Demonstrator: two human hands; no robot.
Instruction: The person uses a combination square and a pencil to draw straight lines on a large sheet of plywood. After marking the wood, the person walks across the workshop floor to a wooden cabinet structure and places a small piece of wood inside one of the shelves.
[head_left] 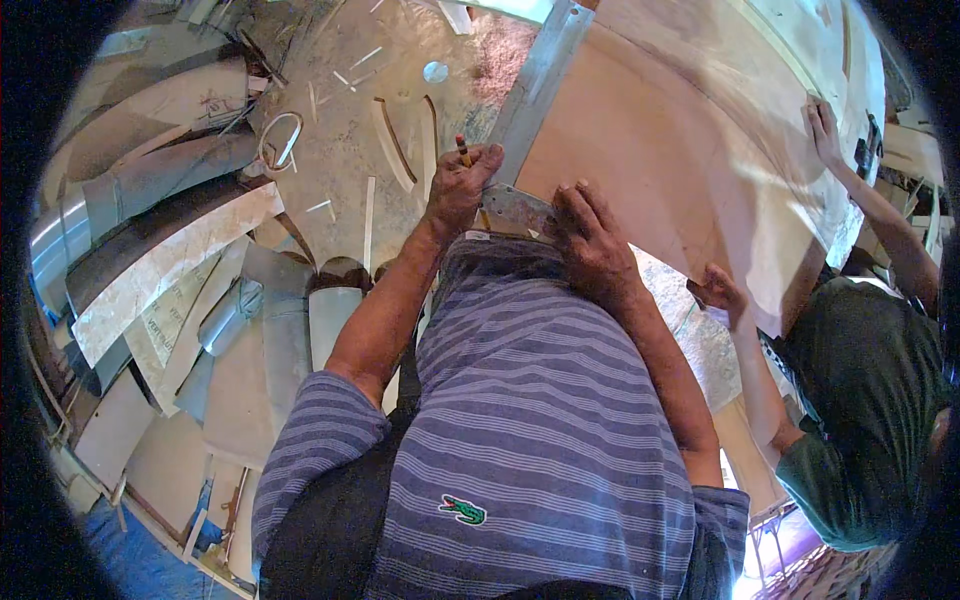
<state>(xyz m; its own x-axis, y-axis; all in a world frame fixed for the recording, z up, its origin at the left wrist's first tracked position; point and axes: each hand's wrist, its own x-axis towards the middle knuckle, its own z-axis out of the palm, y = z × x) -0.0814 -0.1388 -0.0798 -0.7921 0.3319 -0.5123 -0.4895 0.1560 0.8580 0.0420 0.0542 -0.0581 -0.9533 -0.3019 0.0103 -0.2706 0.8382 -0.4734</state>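
Note:
A thin tan sheet panel (635, 130) lies in front of me. Along its left side runs a long flat grey metal square (540, 85), with a short crosspiece at its near end close to my body. My left hand (462, 190) is closed round a pencil (462, 147), its eraser end up and its tip down beside the crosspiece. With the fingers of my right hand (595, 235) I hold the crosspiece's right end against the panel's near edge; the thumb is hard to make out.
On the right a co-worker in a dark shirt (860, 380) has one hand (822, 130) on the panel's far right and another (720, 290) at its near edge. Curved offcuts (395, 140) lie on the floor at left, beside stacked curved panels (170, 260) and a ring-shaped strip (280, 140).

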